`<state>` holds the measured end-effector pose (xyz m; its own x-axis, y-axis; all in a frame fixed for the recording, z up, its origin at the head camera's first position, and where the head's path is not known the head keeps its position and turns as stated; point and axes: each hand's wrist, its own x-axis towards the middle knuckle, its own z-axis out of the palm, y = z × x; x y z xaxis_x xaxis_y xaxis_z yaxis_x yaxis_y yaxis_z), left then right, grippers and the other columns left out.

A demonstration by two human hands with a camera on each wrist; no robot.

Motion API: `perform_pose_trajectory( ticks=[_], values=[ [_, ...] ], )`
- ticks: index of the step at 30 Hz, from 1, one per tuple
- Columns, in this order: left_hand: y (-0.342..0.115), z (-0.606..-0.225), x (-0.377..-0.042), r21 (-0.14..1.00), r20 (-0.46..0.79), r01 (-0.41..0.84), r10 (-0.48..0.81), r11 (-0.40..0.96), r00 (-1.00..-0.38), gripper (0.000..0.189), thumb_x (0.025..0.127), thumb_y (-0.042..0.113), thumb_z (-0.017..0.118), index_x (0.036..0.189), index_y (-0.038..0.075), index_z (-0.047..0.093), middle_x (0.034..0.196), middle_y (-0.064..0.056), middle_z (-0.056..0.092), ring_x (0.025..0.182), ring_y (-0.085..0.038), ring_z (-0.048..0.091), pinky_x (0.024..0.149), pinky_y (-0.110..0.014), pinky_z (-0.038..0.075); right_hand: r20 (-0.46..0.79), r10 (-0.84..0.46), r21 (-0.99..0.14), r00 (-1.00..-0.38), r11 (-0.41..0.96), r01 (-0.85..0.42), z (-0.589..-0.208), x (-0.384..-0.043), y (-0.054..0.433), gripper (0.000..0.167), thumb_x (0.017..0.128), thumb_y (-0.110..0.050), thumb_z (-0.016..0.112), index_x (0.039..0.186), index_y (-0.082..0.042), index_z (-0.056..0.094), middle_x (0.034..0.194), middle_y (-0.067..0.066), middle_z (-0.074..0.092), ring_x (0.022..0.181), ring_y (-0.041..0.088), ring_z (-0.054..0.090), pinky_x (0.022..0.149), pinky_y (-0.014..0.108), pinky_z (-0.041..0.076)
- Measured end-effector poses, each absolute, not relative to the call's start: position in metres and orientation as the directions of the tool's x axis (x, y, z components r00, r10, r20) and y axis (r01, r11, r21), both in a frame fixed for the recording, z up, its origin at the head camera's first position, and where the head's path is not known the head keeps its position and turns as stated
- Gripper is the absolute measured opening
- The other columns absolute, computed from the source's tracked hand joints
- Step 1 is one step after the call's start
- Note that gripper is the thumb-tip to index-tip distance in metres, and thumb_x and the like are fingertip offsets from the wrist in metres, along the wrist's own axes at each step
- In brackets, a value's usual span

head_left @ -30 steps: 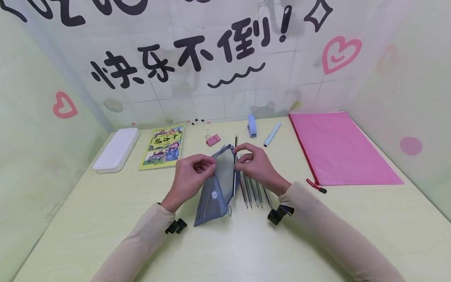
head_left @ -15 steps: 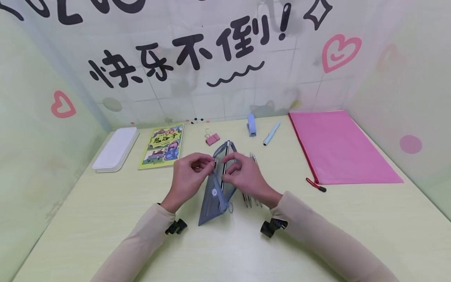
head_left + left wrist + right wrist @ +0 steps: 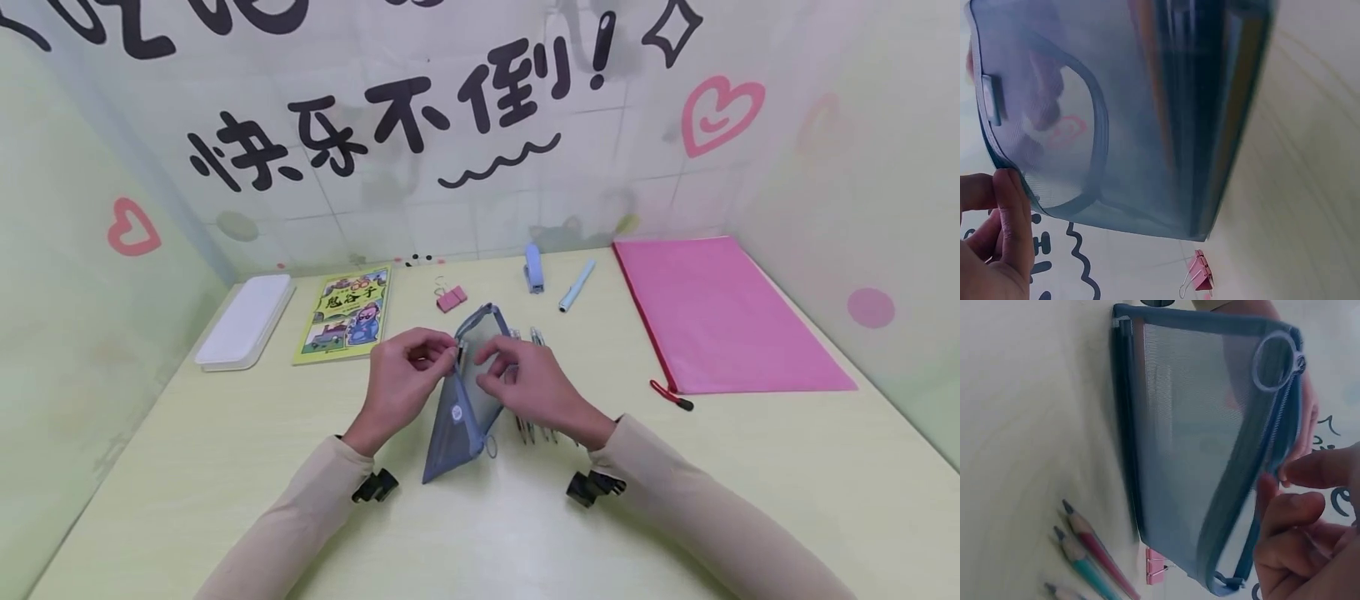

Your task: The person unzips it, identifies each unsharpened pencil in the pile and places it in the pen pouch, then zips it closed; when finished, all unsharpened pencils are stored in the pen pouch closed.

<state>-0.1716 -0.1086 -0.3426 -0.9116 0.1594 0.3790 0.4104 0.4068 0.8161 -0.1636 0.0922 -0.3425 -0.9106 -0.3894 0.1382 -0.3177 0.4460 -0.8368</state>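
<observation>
A blue-grey mesh zip pencil case (image 3: 452, 437) stands on the table with its mouth spread. My left hand (image 3: 403, 385) pinches the left edge of that mouth between thumb and fingers. The right hand (image 3: 534, 382) hovers over the opening, its fingers loosely bent and holding nothing. Through the mesh in the left wrist view, several blurred pencils (image 3: 1175, 94) show along the bottom of the case. To the right of the case, partly under the right hand, lie more pencils; a dark red pencil (image 3: 1099, 549) and a teal pencil (image 3: 1082, 559) show in the right wrist view.
Behind the case are a pink binder clip (image 3: 452, 298), a light blue stapler (image 3: 533, 269) and a pale blue pen (image 3: 577, 286). A white box (image 3: 246, 323) and a yellow book (image 3: 343, 315) lie left. The pink zip folder (image 3: 731, 321) lies right, near the wall.
The right hand carried a black-and-white pencil leftward into the case and let go of it; its fingers have since loosened and moved slightly right. The left hand has kept its pinch.
</observation>
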Motion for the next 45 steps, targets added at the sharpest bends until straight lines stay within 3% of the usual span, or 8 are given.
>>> perform_pose_trajectory(
  ticks=[6,13,18,23,28,32,37,45],
  values=[
    [-0.11,-0.344,-0.172,0.824,0.371,0.398,0.146,0.404,-0.917,0.01,0.091,0.009,0.072,0.1,0.006,0.075,0.083,-0.01,0.074,0.068,-0.01,0.067,0.064,-0.017,0.056,0.227,-0.547,-0.783,-0.806,0.39,-0.485,-0.341,-0.145,0.109,0.01,0.093,-0.01,0.066,0.104,-0.009,0.066,0.071,0.004,0.068,0.052,0.005,0.05,0.049,0.02,0.044],
    [-0.111,-0.345,-0.173,0.819,0.384,0.41,0.147,0.401,-0.912,0.01,0.091,0.01,0.072,0.099,0.006,0.075,0.082,-0.01,0.074,0.067,-0.009,0.066,0.063,-0.017,0.056,0.153,-0.729,-0.688,-0.668,0.407,-0.601,-0.342,-0.126,0.115,0.039,0.098,-0.024,0.065,0.132,-0.009,0.054,0.089,0.003,0.077,0.05,-0.007,0.053,0.053,0.016,0.049],
    [-0.113,-0.345,-0.174,0.818,0.394,0.419,0.147,0.395,-0.907,0.01,0.091,0.01,0.072,0.1,0.005,0.075,0.082,-0.011,0.074,0.067,-0.008,0.067,0.064,-0.018,0.056,0.18,-0.703,-0.688,-0.689,0.41,-0.598,-0.345,-0.12,0.112,0.047,0.093,-0.022,0.071,0.134,-0.009,0.051,0.091,0.001,0.077,0.046,-0.011,0.049,0.05,0.014,0.048],
    [-0.115,-0.344,-0.173,0.826,0.384,0.405,0.136,0.391,-0.913,0.011,0.091,0.01,0.071,0.101,0.006,0.076,0.083,-0.011,0.074,0.067,-0.008,0.068,0.064,-0.018,0.058,0.22,-0.659,-0.721,-0.719,0.386,-0.576,-0.345,-0.119,0.11,0.034,0.091,-0.008,0.069,0.122,-0.007,0.055,0.083,-0.002,0.073,0.046,-0.008,0.045,0.048,0.016,0.045],
    [-0.117,-0.344,-0.174,0.823,0.384,0.4,0.123,0.404,-0.915,0.011,0.092,0.009,0.071,0.101,0.005,0.075,0.083,-0.011,0.074,0.068,-0.009,0.067,0.064,-0.018,0.057,0.166,-0.62,-0.797,-0.767,0.374,-0.475,-0.345,-0.118,0.106,0.033,0.089,-0.017,0.074,0.115,-0.007,0.056,0.081,-0.001,0.07,0.044,-0.002,0.044,0.045,0.018,0.042],
    [-0.117,-0.344,-0.174,0.816,0.393,0.406,0.12,0.411,-0.912,0.01,0.091,0.009,0.072,0.099,0.006,0.076,0.082,-0.011,0.074,0.067,-0.009,0.066,0.064,-0.017,0.056,0.187,-0.593,-0.705,-0.783,0.474,-0.527,-0.347,-0.116,0.1,0.038,0.083,-0.025,0.081,0.11,-0.01,0.057,0.085,-0.001,0.069,0.047,-0.003,0.043,0.05,0.016,0.042],
    [-0.117,-0.344,-0.175,0.815,0.406,0.419,0.121,0.401,-0.906,0.009,0.091,0.008,0.072,0.099,0.006,0.076,0.082,-0.011,0.074,0.067,-0.008,0.066,0.063,-0.017,0.056,0.284,-0.588,-0.605,-0.757,0.503,-0.617,-0.348,-0.115,0.096,0.019,0.087,-0.011,0.073,0.1,-0.012,0.059,0.083,-0.002,0.07,0.052,-0.007,0.044,0.054,0.014,0.043],
    [-0.117,-0.345,-0.175,0.826,0.387,0.4,0.115,0.397,-0.915,0.011,0.091,0.009,0.071,0.1,0.004,0.075,0.084,-0.012,0.074,0.068,-0.01,0.067,0.064,-0.018,0.057,0.205,-0.623,-0.795,-0.755,0.344,-0.5,-0.346,-0.119,0.104,0.002,0.095,-0.008,0.065,0.093,-0.009,0.065,0.076,0.003,0.072,0.056,0.004,0.059,0.051,0.018,0.046]
  ],
)
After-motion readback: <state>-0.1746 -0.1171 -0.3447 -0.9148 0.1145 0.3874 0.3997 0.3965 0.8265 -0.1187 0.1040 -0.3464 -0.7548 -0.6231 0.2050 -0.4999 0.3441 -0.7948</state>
